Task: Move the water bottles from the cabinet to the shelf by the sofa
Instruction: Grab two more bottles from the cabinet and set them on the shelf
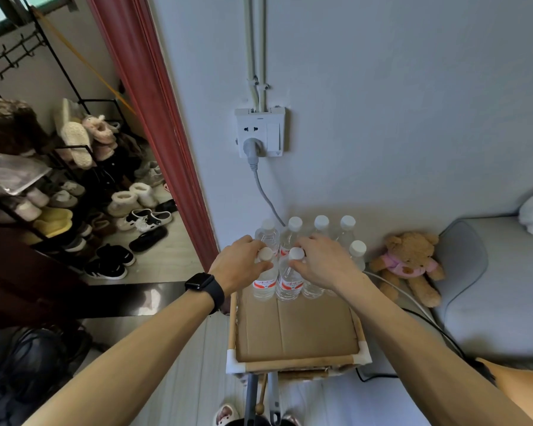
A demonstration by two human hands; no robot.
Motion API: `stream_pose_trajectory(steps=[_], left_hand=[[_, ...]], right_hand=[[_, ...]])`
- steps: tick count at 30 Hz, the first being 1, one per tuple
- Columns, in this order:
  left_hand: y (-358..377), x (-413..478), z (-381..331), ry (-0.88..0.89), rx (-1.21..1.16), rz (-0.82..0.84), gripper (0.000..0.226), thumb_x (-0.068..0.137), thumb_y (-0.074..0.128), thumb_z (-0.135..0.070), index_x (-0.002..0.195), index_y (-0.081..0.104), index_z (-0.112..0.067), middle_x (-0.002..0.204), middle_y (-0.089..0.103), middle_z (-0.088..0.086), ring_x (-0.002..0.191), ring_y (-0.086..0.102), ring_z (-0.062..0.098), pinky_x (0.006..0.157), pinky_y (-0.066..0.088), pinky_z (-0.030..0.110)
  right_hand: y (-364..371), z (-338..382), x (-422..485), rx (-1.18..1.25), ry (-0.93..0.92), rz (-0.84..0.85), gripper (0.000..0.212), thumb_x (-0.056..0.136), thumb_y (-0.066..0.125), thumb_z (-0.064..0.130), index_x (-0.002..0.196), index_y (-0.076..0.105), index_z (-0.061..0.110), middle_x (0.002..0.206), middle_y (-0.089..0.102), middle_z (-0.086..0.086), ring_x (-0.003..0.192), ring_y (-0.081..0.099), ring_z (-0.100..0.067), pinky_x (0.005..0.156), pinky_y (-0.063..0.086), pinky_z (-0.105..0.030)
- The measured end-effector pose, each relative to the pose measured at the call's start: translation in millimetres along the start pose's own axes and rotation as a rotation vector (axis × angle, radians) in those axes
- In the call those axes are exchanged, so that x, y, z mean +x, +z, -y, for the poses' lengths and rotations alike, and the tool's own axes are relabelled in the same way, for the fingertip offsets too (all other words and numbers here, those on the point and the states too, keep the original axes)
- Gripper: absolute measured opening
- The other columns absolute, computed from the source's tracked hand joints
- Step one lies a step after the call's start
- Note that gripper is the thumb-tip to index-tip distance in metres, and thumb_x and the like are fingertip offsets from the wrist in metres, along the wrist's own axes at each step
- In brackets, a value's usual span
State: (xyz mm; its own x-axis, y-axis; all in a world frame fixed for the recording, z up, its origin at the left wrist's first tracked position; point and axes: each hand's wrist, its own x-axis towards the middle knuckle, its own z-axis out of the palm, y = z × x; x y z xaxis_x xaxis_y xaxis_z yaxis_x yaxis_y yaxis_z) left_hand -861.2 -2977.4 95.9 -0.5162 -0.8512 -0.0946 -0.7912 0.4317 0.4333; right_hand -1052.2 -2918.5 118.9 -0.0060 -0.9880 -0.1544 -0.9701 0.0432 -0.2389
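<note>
Shelf top: the shelf (290, 367) has a wooden-rail frame with white corner joints and stands at 6 o'clock from the wall socket. A cardboard sheet (293, 327) lines its top.
Contents: the water bottles (321, 224) stand upright and packed close together at the 12 o'clock end of the cardboard, against the wall. The 6 o'clock half of the sheet is bare.
Count: seven white caps show, four in the back row, one at the 3 o'clock edge and two in front. At least one more bottle body shows under the right hand, its cap hidden.
Labels: red-and-white bands wrap the front bottles, and the writing is too small to read.
Left hand: the left hand (243, 259) has thumb and fingers curled round the neck of the front-left bottle (263, 282), just under its cap. A black watch (205, 287) sits on the wrist.
Right hand: the right hand (323, 262) curls thumb and fingers round the neck of the front-middle bottle (288, 285), which touches the front-left bottle.
Sofa: a grey sofa (490, 302) sits at 3 o'clock from the shelf. One teddy bear (408, 262) in a pink top sits between the sofa and the bottles.
Wall: one wall socket (260, 132) is at 12 o'clock above the bottles, with a grey plug (252, 147) in it.
Doorway: a shoe rack (74, 179) loaded with many shoes and slippers is at 9 o'clock.
</note>
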Motion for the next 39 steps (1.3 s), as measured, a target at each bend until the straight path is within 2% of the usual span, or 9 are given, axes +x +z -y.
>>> stream_pose_trajectory(steps=[3,6,14,17,20,24,28,34,39], left_hand=[[0.0,2.6,-3.4,-0.007,0.000,-0.006,0.033,0.090,0.063,-0.045,0.115,0.064,-0.023,0.099,0.056,-0.002,0.088,0.059,0.019,0.082,0.052,0.038],[1.5,3.9,-4.4,-0.024,-0.030,-0.017,0.031,0.091,0.063,-0.042,0.116,0.064,-0.024,0.098,0.054,-0.003,0.088,0.059,0.020,0.081,0.051,0.036],[7.0,8.0,-10.6,-0.037,-0.023,-0.032,0.034,0.092,0.062,-0.042,0.120,0.061,-0.022,0.105,0.055,-0.001,0.090,0.059,0.020,0.081,0.051,0.035],[9.1,8.9,-11.1,-0.044,-0.013,-0.039,0.036,0.093,0.061,-0.042,0.122,0.058,-0.022,0.108,0.056,0.000,0.091,0.059,0.020,0.080,0.051,0.033],[8.8,8.4,-8.9,-0.042,0.002,-0.044,0.038,0.093,0.059,-0.044,0.125,0.056,-0.024,0.110,0.056,-0.001,0.092,0.059,0.019,0.077,0.049,0.031],[10.4,7.0,-5.0,-0.064,0.029,-0.017,0.044,0.090,0.060,-0.048,0.128,0.050,-0.028,0.113,0.056,-0.004,0.092,0.060,0.017,0.079,0.055,0.036],[14.2,7.2,-3.7,-0.077,0.072,-0.032,0.042,0.091,0.056,-0.051,0.125,0.046,-0.028,0.108,0.059,-0.005,0.088,0.061,0.018,0.075,0.056,0.039],[21.9,8.0,-4.2,-0.077,0.124,-0.094,0.045,0.089,0.056,-0.057,0.120,0.044,-0.027,0.108,0.061,-0.004,0.086,0.064,0.020,0.070,0.057,0.041],[24.1,7.4,5.7,-0.044,0.012,-0.077,0.041,0.087,0.060,-0.056,0.115,0.047,-0.028,0.111,0.060,-0.006,0.089,0.062,0.019,0.072,0.055,0.040]], right_hand=[[-2.5,-0.8,2.6,-0.037,0.002,0.010,0.039,0.090,0.056,0.047,0.118,0.057,0.020,0.113,0.062,-0.006,0.101,0.059,-0.029,0.076,0.047,-0.039],[-3.2,-0.7,4.6,-0.103,-0.002,-0.023,0.033,0.093,0.057,0.042,0.116,0.057,0.018,0.112,0.064,-0.009,0.098,0.061,-0.030,0.069,0.041,-0.035],[3.4,-3.4,10.2,-0.064,0.035,-0.085,0.032,0.094,0.057,0.040,0.114,0.059,0.015,0.116,0.063,-0.007,0.096,0.062,-0.027,0.074,0.047,-0.036],[2.7,-4.9,10.1,-0.062,0.031,-0.077,0.033,0.094,0.054,0.041,0.117,0.058,0.018,0.117,0.063,-0.006,0.095,0.063,-0.024,0.078,0.053,-0.038],[1.7,-3.2,9.3,-0.066,0.025,-0.090,0.033,0.094,0.050,0.040,0.120,0.056,0.019,0.115,0.063,-0.005,0.094,0.062,-0.025,0.077,0.054,-0.040],[1.1,-1.6,8.5,-0.079,0.006,-0.086,0.037,0.095,0.050,0.037,0.128,0.052,0.021,0.119,0.062,-0.006,0.098,0.062,-0.027,0.076,0.053,-0.040],[2.5,-2.3,5.7,-0.077,0.006,-0.075,0.036,0.096,0.049,0.038,0.129,0.048,0.023,0.113,0.064,-0.004,0.094,0.063,-0.026,0.072,0.052,-0.038],[3.6,1.1,4.0,-0.084,0.020,-0.089,0.038,0.097,0.048,0.040,0.132,0.046,0.025,0.112,0.065,-0.002,0.094,0.064,-0.025,0.075,0.056,-0.043],[7.6,2.8,4.5,-0.149,0.031,-0.089,0.040,0.096,0.049,0.046,0.129,0.046,0.024,0.112,0.064,-0.002,0.095,0.064,-0.029,0.071,0.054,-0.041]])
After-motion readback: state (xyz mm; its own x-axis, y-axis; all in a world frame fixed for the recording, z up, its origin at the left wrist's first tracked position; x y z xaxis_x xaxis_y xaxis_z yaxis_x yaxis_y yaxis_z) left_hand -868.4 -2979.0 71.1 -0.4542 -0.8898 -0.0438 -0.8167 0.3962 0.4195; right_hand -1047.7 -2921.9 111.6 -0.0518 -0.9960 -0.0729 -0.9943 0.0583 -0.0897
